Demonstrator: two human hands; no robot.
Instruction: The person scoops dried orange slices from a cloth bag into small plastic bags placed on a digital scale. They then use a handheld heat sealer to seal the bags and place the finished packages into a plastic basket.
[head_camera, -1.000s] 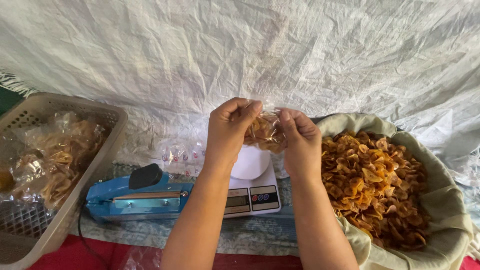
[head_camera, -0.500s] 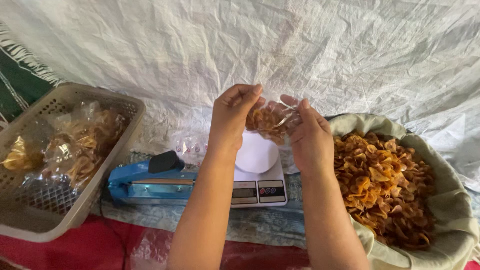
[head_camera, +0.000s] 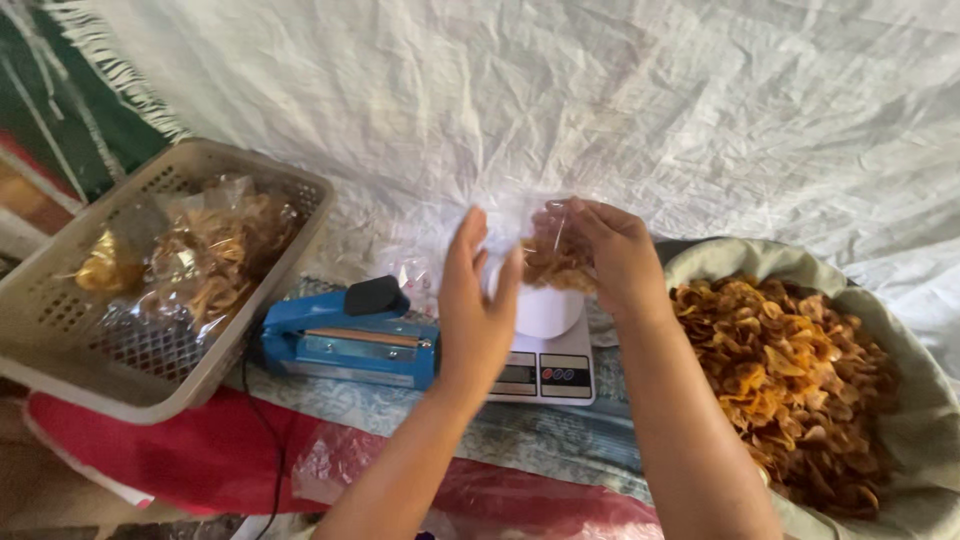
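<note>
A white crinkled sheet (head_camera: 620, 90) backs the scene. At right a cloth-lined basin (head_camera: 905, 440) heaps fried chips (head_camera: 790, 380) within reach; at left a basket (head_camera: 60, 330) collects filled packs. Centre, blue sealer (head_camera: 340, 335) and scale (head_camera: 545, 370) sit ready. The right hand (head_camera: 615, 255) pinches a clear chip bag (head_camera: 555, 255) above the scale; the left hand (head_camera: 478, 305), fingers spread, holds nothing beside it.

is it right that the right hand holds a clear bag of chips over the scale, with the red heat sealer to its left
Not quite: the heat sealer is blue, not red. The head view shows the right hand holding the clear bag of chips over the scale, sealer to its left.
</note>
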